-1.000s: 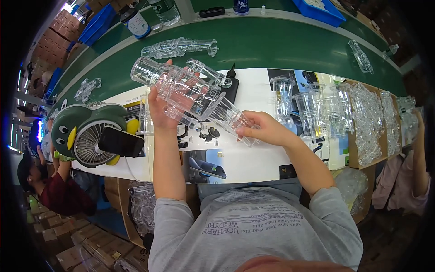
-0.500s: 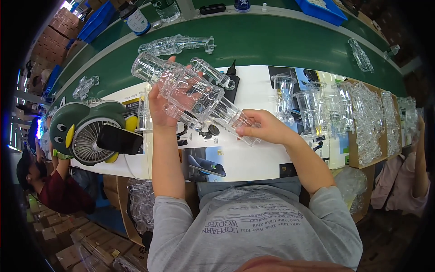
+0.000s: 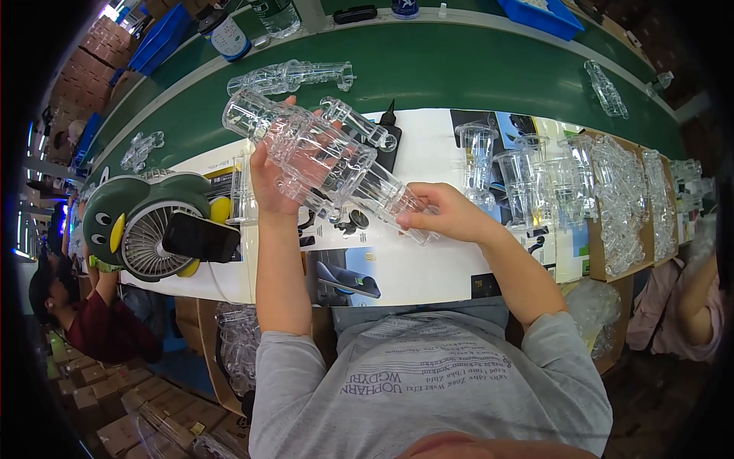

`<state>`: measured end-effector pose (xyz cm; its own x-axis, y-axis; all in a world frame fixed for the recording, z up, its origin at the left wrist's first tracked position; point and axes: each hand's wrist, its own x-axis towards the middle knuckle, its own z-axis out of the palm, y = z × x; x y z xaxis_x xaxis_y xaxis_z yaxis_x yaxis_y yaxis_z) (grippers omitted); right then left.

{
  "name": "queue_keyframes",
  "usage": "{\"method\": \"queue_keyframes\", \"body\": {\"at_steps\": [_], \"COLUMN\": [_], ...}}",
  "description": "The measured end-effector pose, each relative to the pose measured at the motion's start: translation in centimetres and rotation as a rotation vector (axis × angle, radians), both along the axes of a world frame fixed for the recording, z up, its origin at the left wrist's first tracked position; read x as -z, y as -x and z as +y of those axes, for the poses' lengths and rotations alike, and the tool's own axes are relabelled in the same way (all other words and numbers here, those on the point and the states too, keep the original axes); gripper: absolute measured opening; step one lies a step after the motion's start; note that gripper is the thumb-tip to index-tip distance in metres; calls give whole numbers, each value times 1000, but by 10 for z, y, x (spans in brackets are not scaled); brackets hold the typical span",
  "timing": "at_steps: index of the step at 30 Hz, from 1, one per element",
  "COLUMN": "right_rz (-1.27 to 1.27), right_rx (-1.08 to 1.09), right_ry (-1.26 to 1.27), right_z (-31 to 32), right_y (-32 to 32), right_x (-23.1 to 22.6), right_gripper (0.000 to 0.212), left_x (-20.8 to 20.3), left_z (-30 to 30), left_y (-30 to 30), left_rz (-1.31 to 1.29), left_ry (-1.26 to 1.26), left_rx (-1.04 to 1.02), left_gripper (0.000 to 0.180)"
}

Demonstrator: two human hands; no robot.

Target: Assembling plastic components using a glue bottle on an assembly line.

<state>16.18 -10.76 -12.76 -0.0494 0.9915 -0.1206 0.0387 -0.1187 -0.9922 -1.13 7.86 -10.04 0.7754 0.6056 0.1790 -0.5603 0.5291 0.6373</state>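
Note:
A large clear, see-through tube assembly (image 3: 355, 168) with a wide open end and narrower side tubes lies slantwise across both my hands above the white worktop. My left hand (image 3: 274, 183) is wrapped round it from below, the fingers showing through and behind the clear walls. Thumb and fingers of my right hand (image 3: 451, 214) grip its narrower lower right end. Just behind it stands a black dropper bottle (image 3: 389, 136), partly hidden. Several clear cup-like tubes (image 3: 478, 157) stand upright to the right of my hands.
A green penguin-shaped fan (image 3: 145, 222) with a black phone (image 3: 200, 237) against it stands at left. Clear parts (image 3: 292, 76) lie on the green belt (image 3: 459, 76) behind. A cardboard box (image 3: 595, 252) of clear parts is at right. Co-workers sit at both sides.
The clear parts on the green belt have shifted slightly left. The co-worker's arm at right has moved. My hands and the held assembly stay almost the same.

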Motion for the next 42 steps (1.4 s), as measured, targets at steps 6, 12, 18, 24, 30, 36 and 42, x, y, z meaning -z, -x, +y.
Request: {"method": "queue_keyframes", "body": {"at_steps": [6, 12, 18, 24, 30, 36, 42], "right_rz": [-13, 27, 88, 136, 76, -304, -282], "right_rx": [0, 25, 38, -5, 17, 56, -56], "right_ry": [5, -38, -34, 23, -19, -49, 9], "right_z": [0, 0, 1, 0, 0, -4, -6], "right_y": [0, 0, 0, -2, 8, 18, 25], "right_x": [-4, 1, 4, 2, 3, -18, -13], "right_gripper": [28, 26, 25, 27, 29, 49, 53], "left_x": [0, 7, 14, 16, 11, -7, 6], "left_z": [-1, 1, 4, 2, 3, -5, 11], "left_y": [-1, -3, -2, -2, 2, 7, 6], "left_rz": [9, -21, -43, -91, -96, 78, -332], "left_ry": [12, 94, 139, 159, 134, -157, 29], "left_rx": [-9, 28, 83, 125, 86, -104, -158], "left_gripper": [80, 71, 64, 64, 67, 84, 81]}}
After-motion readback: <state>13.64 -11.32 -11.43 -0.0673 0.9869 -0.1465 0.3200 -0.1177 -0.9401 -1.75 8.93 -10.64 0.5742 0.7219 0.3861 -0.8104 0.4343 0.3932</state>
